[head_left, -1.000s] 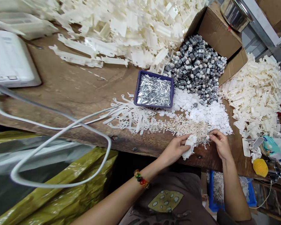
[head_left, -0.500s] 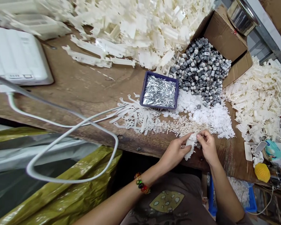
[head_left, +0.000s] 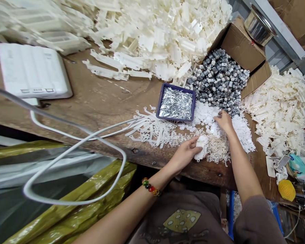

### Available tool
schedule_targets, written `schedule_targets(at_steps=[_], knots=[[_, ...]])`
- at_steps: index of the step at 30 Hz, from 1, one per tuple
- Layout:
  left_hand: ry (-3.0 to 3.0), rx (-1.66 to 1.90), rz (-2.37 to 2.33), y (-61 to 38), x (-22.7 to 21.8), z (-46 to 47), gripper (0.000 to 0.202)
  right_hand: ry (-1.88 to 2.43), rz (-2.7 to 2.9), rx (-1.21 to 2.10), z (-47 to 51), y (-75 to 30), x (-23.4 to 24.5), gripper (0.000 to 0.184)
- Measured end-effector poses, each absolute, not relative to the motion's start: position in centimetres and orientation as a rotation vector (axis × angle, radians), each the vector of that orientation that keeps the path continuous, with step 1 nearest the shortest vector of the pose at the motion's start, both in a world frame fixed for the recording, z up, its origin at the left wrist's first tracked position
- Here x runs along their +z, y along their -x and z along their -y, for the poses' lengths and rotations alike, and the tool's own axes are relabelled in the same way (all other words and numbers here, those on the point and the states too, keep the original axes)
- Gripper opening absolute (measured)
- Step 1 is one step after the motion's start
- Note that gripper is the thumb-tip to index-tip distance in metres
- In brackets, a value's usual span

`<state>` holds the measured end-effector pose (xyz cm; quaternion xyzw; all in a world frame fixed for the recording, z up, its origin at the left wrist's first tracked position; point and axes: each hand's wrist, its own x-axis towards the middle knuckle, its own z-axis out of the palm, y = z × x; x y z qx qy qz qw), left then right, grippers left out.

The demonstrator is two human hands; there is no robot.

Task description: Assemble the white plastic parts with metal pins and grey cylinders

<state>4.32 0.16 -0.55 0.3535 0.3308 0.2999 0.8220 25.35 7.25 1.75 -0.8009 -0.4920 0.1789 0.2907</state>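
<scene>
My left hand (head_left: 185,152) grips a white plastic housing (head_left: 201,148) between thumb and fingers, above the table's front edge. My right hand (head_left: 224,122) reaches over a heap of small white plastic discs (head_left: 208,115), thumb and fingers pinched together; what lies between the fingertips is too small to make out. Below that hand spreads a pile of tiny cream plastic pieces (head_left: 218,149). Just past it lie many small grey motors (head_left: 218,78), spilling from a cardboard box (head_left: 241,44) on its side.
A purple tray (head_left: 157,105) holds thin metal pins. Beside it lie white plastic strips (head_left: 152,128). Large heaps of cream plastic parts (head_left: 152,34) cover the back and right (head_left: 282,108). A white power bank (head_left: 35,74) trails a looping cable (head_left: 124,159) across the front edge.
My right hand has left the white housing and moved forward to the white discs. The left hand keeps hold of the housing, now slightly farther left. The camera view has shifted a little.
</scene>
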Motion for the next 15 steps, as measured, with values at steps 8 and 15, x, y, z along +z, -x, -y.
schedule_targets(at_steps=[8, 15], knots=[[-0.774, 0.747, -0.718, -5.3, -0.3, -1.4, 0.066, 1.865, 1.264, 0.756, -2.2, -23.5, 2.4, 0.023], [-0.844, 0.976, -0.76, -6.8, -0.5, -0.2, 0.057, 1.913, 1.59, -0.141, 4.1, -17.1, 1.0, 0.026]])
